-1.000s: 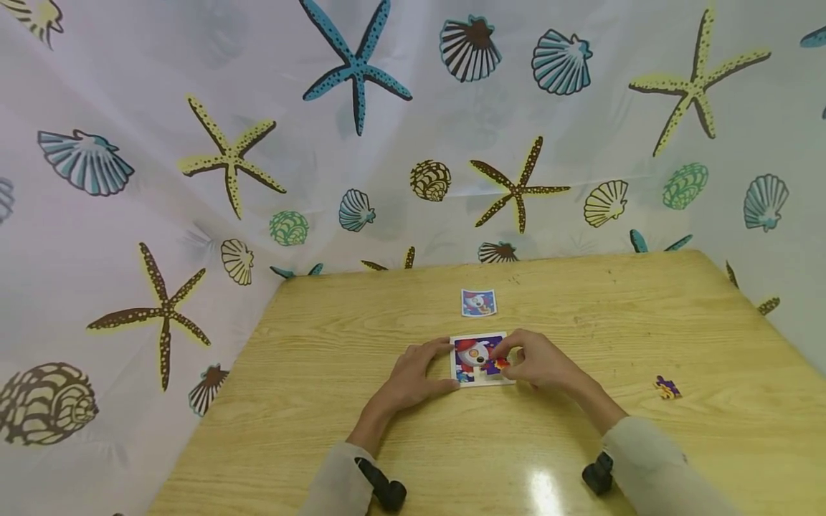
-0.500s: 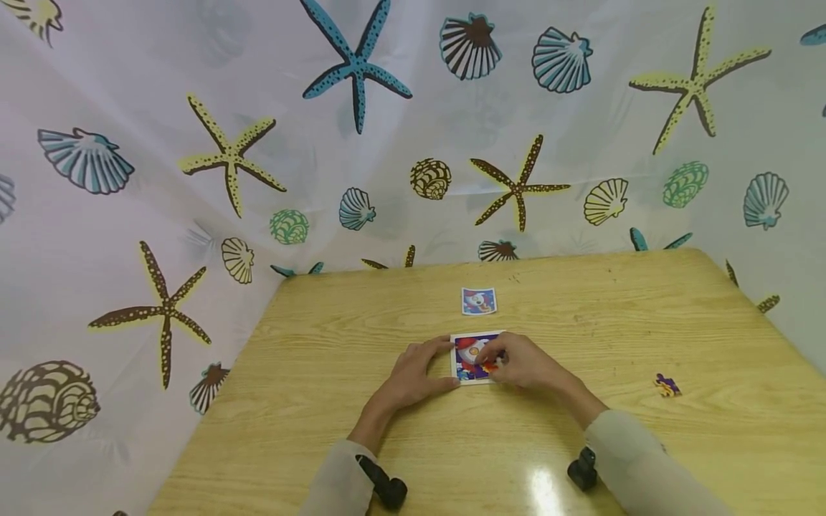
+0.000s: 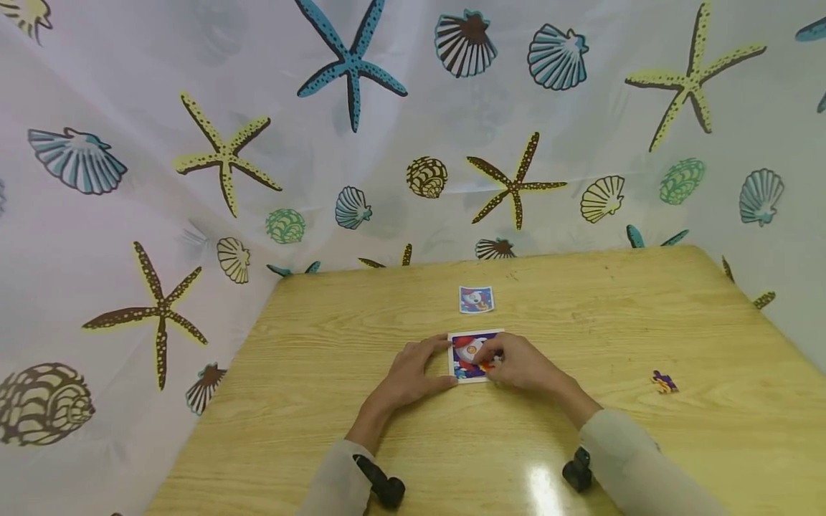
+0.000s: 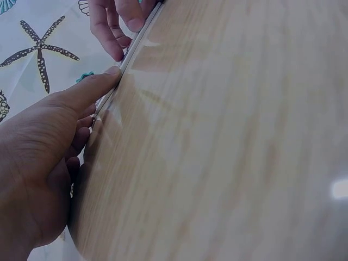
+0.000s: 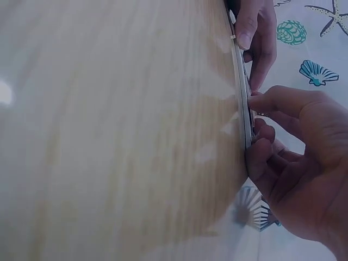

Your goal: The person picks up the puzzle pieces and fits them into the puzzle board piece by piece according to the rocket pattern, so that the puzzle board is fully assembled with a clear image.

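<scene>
A small square puzzle tray [image 3: 476,332] with a white rim lies on the table in the head view. Its picture shows a white and red rocket on purple. My left hand [image 3: 411,373] holds the tray's left side, with the thumb at the lower corner and the fingers at the upper one. Over the lower right part, my right hand [image 3: 525,364] pinches a puzzle piece [image 3: 485,365] with orange on it, low against the tray; the fingers cover much of it. Both wrist views show the tray edge-on, the right hand [image 5: 310,157] beside it.
One loose purple and orange puzzle piece [image 3: 663,381] lies on the wooden table [image 3: 361,308] to the right. Behind the tray sits a small picture card [image 3: 476,299] with the same rocket. A white curtain [image 3: 387,136] with shells and starfish hangs around the table.
My right hand has moved left and in over the tray with the puzzle piece, which now sits lower in the picture. The left hand has stayed at the tray's left side.
</scene>
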Motion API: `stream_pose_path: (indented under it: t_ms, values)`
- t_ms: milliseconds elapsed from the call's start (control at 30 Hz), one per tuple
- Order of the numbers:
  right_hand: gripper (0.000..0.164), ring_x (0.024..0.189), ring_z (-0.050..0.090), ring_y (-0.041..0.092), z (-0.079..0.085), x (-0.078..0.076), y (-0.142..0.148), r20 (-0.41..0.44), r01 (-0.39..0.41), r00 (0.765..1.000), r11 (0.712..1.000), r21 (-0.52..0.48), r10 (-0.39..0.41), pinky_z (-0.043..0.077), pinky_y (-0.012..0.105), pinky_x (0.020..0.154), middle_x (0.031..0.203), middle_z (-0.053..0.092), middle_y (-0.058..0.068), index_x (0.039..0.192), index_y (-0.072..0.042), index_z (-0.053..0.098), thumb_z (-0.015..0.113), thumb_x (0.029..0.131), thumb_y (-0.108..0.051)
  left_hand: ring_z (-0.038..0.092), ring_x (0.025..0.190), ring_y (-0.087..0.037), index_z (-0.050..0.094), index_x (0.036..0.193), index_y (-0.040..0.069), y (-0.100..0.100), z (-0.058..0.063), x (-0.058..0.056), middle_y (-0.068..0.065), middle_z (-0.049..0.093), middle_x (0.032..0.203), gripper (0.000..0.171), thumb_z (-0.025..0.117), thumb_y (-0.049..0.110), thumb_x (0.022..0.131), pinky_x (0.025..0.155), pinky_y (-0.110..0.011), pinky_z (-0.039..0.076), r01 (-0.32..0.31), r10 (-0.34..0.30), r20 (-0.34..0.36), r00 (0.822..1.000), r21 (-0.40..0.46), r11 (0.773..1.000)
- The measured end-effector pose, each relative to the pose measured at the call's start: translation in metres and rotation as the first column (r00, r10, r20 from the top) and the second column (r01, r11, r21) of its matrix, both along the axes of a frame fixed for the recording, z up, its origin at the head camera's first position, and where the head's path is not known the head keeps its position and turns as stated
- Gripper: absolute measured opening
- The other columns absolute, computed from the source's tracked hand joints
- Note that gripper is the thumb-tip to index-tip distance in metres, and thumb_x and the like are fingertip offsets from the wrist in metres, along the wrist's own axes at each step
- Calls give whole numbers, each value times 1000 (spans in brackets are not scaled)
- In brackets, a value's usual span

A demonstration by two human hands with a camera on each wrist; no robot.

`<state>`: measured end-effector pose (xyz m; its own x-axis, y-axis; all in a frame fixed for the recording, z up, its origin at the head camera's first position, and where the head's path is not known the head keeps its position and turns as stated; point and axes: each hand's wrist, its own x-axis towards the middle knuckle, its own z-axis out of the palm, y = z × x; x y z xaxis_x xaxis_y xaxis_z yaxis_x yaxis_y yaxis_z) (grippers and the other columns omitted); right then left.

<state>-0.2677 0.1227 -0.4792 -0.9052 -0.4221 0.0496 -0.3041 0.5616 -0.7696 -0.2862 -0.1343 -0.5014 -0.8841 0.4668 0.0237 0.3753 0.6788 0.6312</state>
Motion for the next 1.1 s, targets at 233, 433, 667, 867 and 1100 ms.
stream_pose_path:
  t_ms: [233, 433, 667, 867, 1100]
  values:
    - [22, 94, 58, 20, 8, -1, -1, 100, 56, 993, 998, -5, -55, 50, 39, 86, 118, 69, 5, 106, -11, 81, 76, 87, 1, 35, 147, -28, 52, 153, 22, 0, 3, -1, 7, 38, 166, 72, 78, 46, 91, 120, -56, 26, -3, 3, 1, 1000, -4, 1000]
    - [23, 47, 47, 13, 12, -2, -3, 212, 71, 976, 995, -67, -55, 41, 25, 45, 119, 65, 15, 109, -8, 80, 74, 90, 2, 33, 148, -28, 53, 153, 22, -3, 5, 0, 7, 39, 165, 71, 79, 45, 90, 120, -57, 25, -17, 17, -1, 1000, -3, 1000]
    - [23, 44, 46, 13, 15, 0, -2, 268, 79, 962, 990, -113, -47, 44, 25, 43, 67, 62, 6, 110, -6, 79, 73, 89, 3, 35, 147, -28, 54, 152, 23, -4, 6, -1, 8, 39, 165, 71, 80, 45, 90, 119, -57, 27, -25, 25, -8, 1000, -11, 1000]
    - [24, 42, 48, 13, 18, 2, -1, 291, 93, 955, 988, -125, -53, 46, 25, 42, 57, 55, 5, 111, -4, 80, 73, 89, 4, 36, 145, -29, 54, 152, 22, -3, 6, 1, 7, 40, 165, 71, 80, 44, 90, 118, -58, 28, -25, 25, -5, 1000, 6, 1000]
    - [26, 41, 47, 13, 16, 5, 3, 305, 115, 949, 987, -116, -75, 45, 24, 42, 56, 52, 4, 111, -4, 81, 70, 89, 6, 37, 145, -30, 54, 152, 22, 1, 2, 1, 5, 40, 164, 71, 79, 46, 90, 118, -59, 28, -13, 13, 9, 1000, 11, 1000]
